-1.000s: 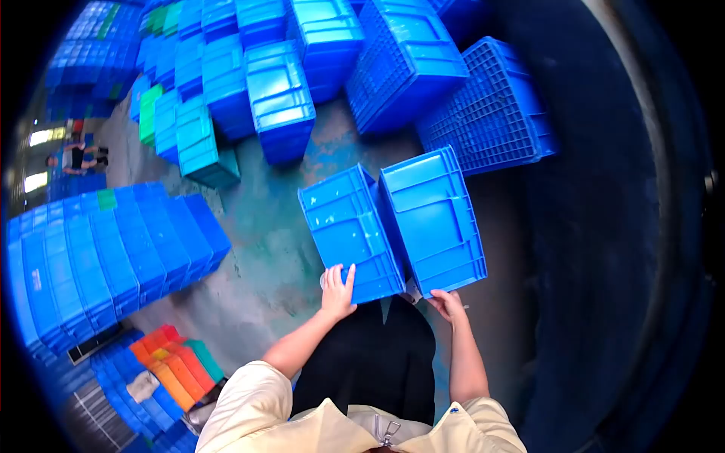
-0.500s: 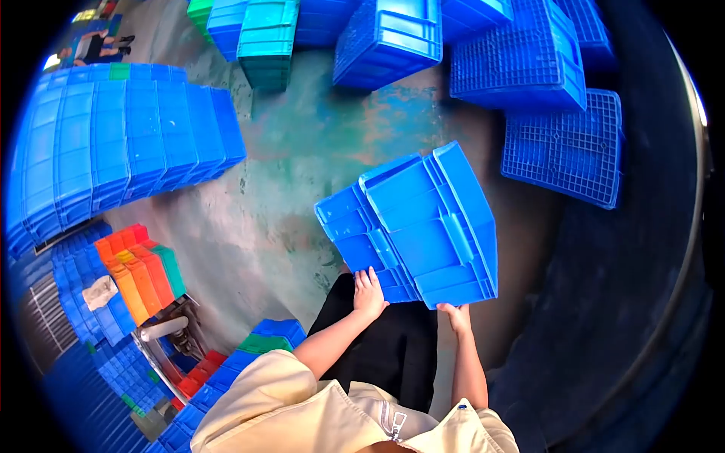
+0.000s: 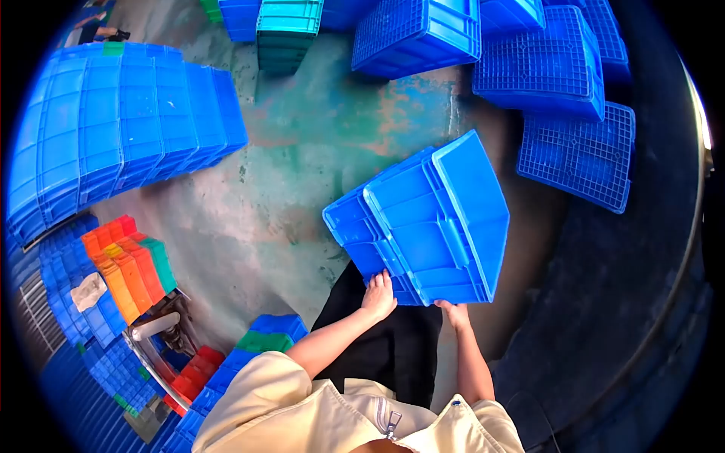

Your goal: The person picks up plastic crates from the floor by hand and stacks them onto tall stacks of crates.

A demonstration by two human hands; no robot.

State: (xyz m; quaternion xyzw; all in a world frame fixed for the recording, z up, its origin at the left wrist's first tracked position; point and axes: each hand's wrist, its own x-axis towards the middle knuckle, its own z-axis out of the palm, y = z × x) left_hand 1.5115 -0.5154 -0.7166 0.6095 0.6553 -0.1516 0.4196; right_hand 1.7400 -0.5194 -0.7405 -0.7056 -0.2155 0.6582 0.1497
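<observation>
Two blue plastic crates are held tilted in front of my legs, joined end to end: a left crate and a larger-looking right crate whose smooth face points right. My left hand has its fingers wrapped on the near side of the left crate, close to the seam. At the near lower edge of the right crate, my right hand grips with its thumb along the edge; its other fingers are mostly hidden underneath.
A long row of nested blue crates lies at left. Several more blue crates and a green crate stand ahead. Orange and red bins sit lower left beside a metal-framed cart. A dark surface lies at right.
The two crates now sit closer together, the gap at their far edge having closed. They have turned slightly, showing more of the right-hand face. Both hands keep their hold; the whole view has shifted a little.
</observation>
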